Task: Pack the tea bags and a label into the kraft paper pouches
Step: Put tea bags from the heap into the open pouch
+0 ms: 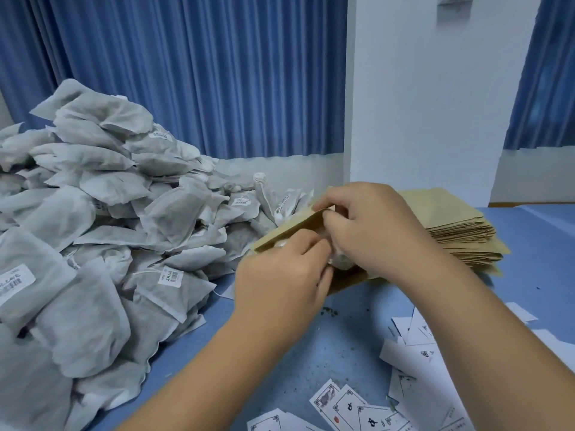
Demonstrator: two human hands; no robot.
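A large heap of grey-white tea bags [102, 219] covers the left of the blue table. At the centre, both hands hold one kraft paper pouch [289, 227] tilted above the table. My left hand [280, 275] grips its near lower edge. My right hand [370, 225] has fingers at the pouch mouth, pressing a pale tea bag [340, 259] between the two hands; most of that bag is hidden. A stack of flat kraft pouches [460, 228] lies right behind my right hand. White printed labels [348, 405] lie scattered at the near right.
The blue table surface [326, 343] shows between the heap and the labels, with tea crumbs on it. Blue curtains and a white pillar [429, 104] stand behind the table. More paper labels [413, 353] lie under my right forearm.
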